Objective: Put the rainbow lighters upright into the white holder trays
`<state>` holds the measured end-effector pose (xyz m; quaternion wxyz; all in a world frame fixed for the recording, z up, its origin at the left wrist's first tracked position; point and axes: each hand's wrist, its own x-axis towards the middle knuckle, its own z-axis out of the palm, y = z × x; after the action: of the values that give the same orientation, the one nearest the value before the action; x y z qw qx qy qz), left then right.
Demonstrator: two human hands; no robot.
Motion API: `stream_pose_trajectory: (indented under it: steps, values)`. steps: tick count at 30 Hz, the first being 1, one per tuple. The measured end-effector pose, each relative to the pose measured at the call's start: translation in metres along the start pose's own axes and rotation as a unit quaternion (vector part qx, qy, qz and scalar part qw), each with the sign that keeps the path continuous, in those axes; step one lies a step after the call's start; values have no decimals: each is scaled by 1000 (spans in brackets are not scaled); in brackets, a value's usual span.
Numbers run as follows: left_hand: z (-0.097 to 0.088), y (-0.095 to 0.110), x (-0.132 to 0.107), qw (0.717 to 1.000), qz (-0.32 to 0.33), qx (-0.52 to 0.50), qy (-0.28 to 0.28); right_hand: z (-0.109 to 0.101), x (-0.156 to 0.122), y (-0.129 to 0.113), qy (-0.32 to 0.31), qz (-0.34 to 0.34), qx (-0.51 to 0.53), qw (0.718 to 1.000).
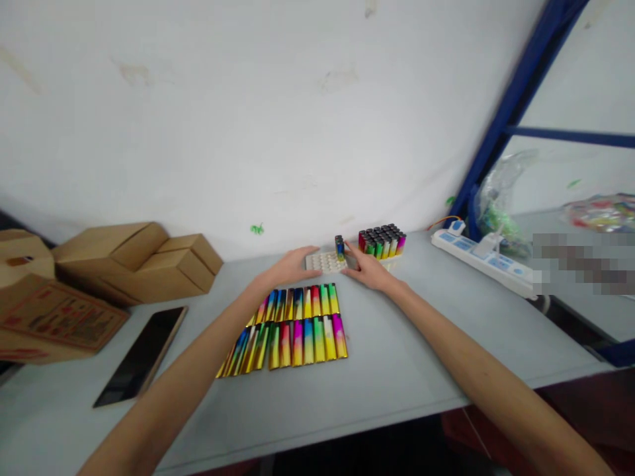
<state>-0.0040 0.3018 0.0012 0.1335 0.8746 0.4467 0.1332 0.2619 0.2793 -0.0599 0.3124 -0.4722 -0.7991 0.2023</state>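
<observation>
L hand (294, 266) & R hand (368, 268) at opp. ends of the white tray (322, 264), my fingers spread wide on both; can't tell if they touch it. Couple of lighters (340, 248) upright at tray's R end, by my R fingers. Lighter block (381, 240) just R of that hand. Lighter rows (308, 340) flat on surface (391, 357), nearer me.

Cardboard boxes (133, 264) sit at the left of the desk (387, 370), the nearer one printed. A dark-screened device (141, 357) lies flat just right of them. At the right, a white power strip (482, 262) holds plugs (488, 245) near a blue frame (510, 109) and a clear bag (503, 188). Green marks (256, 229) dot the white wall (297, 119).
</observation>
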Motion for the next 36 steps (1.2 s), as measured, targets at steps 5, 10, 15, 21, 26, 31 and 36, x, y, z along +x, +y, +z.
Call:
stream_pose_trajectory:
  steps: [5,10,15,21,26,31,36]
  values:
    - [-3,0,10,999,-13,43,-28,6,-3,3,42,0,12,999]
    - [-1,6,0,996,-39,82,-12,9,-7,3,49,-27,19,998]
    - [0,14,-11,987,-94,128,-9,8,-7,1,49,-40,17,998]
    - [16,34,-7,973,-167,156,34,9,-7,-2,52,-53,-3,997]
    - [16,38,-2,979,-154,114,72,7,-8,-7,63,-86,-22,994]
    - [-4,6,-10,973,-177,78,126,4,-6,-20,41,-183,-77,979]
    - [-10,-36,-8,978,-172,-2,118,9,-1,-33,-20,-201,-105,974]
